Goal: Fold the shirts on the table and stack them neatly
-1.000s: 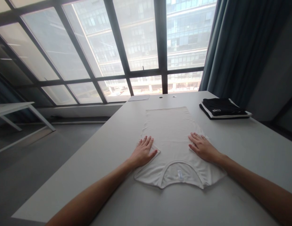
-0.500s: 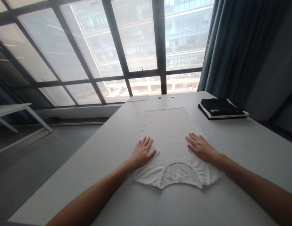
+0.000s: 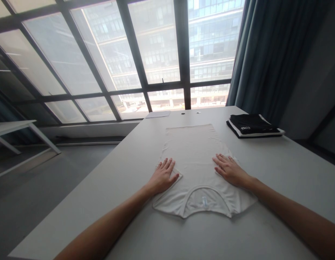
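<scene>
A white T-shirt (image 3: 193, 155) lies spread on the white table (image 3: 124, 169), its round neckline toward me and its hem at the far side. Inside the neckline a small label shows. My left hand (image 3: 163, 175) rests flat on the shirt's left side, fingers stretched out, over a sleeve edge that peeks out by the thumb. On the right side, my right hand (image 3: 229, 169) presses flat on the cloth with its fingers extended; the sleeve beneath it is mostly hidden. Small wrinkles run along both sides of the shirt.
A stack of folded black and white clothes (image 3: 254, 125) sits at the table's right side. At the far left corner lies a flat white sheet (image 3: 158, 114). Beyond are windows, a dark curtain (image 3: 261, 54) and another white table (image 3: 14, 125).
</scene>
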Demonstrator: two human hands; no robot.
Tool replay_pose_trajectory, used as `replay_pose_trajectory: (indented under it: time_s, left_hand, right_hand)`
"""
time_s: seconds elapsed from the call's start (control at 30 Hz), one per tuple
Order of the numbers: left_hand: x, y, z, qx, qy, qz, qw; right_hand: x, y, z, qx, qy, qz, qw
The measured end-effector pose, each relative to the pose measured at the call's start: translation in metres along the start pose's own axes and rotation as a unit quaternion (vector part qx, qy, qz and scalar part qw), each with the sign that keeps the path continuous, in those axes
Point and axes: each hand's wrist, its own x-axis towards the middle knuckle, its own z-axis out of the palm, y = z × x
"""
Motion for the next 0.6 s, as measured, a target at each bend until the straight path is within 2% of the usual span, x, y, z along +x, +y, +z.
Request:
replay_pose_trajectory:
  time_s: [0.6]
  left_hand:
    - [0.0006, -0.0010, 0.0011, 0.008, -0.010, -0.003, 1.000]
  right_hand:
    - [0.0006, 0.0000, -0.0003, 0.000, -0.004, 0.003, 1.000]
